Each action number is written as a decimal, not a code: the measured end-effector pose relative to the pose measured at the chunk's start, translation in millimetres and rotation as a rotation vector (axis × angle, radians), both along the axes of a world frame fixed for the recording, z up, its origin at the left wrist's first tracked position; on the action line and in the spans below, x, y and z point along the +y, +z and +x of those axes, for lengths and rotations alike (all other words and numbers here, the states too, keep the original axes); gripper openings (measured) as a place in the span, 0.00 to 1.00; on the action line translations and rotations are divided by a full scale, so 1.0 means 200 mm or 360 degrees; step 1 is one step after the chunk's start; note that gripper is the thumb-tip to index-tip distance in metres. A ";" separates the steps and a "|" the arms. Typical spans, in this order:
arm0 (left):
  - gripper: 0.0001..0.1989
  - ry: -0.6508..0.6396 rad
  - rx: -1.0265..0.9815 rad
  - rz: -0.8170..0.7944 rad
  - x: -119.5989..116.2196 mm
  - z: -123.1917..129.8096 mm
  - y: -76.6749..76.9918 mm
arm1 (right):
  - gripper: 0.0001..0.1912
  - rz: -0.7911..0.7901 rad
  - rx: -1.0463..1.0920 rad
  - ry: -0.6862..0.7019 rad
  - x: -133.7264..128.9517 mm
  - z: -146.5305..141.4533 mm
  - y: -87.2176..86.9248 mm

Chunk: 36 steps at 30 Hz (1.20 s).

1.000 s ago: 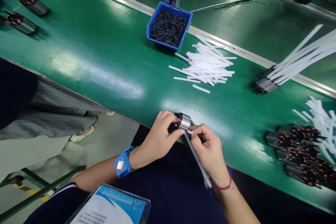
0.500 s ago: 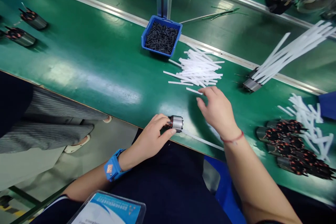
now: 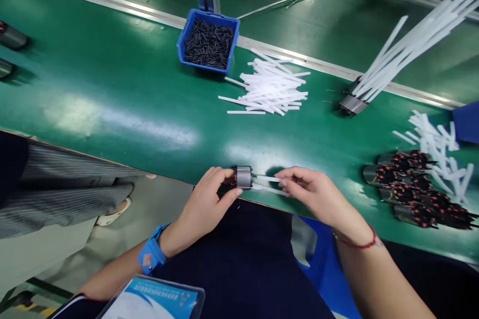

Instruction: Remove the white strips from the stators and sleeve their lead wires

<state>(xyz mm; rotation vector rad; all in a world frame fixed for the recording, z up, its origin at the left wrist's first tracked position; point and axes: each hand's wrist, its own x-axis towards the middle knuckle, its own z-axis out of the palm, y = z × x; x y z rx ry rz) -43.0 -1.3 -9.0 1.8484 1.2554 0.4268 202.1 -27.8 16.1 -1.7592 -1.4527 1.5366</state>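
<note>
My left hand (image 3: 205,202) is closed round the wound end of a silver motor core (image 3: 244,177), which lies on its side near the table's front edge. Between the fingertips of my right hand (image 3: 312,189) is a short white strip (image 3: 268,178), its far end at the core's right face. A second white strip (image 3: 270,189) extends from the lower part of that face, passing under my right fingers. Beyond my hands lies a loose pile of white strips (image 3: 271,87).
A blue bin (image 3: 181,50) of black pieces stands behind. Another core (image 3: 354,104) holds long white strips at the right, near several wound cores (image 3: 407,192) and more strips (image 3: 434,134). A person's striped trousers (image 3: 75,174) show at the left.
My right hand has come from the pile of strips back to the core, now pinching a short strip. My left hand keeps its hold. The view has shifted slightly.
</note>
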 end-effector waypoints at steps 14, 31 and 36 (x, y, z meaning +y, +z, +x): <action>0.14 -0.0201 -0.0164 -0.0025 0.00 -0.04 0.01 | 0.14 -0.0389 0.0613 -0.0060 0.13 -0.21 -0.07; 0.09 0.0036 -0.0162 0.0119 -0.02 0.02 -0.01 | 0.13 -0.0384 0.0424 -0.0013 0.07 -0.20 -0.07; 0.08 0.0005 -0.0211 0.0402 -0.02 0.03 -0.01 | 0.14 -0.0279 0.0550 -0.0147 0.05 -0.23 -0.04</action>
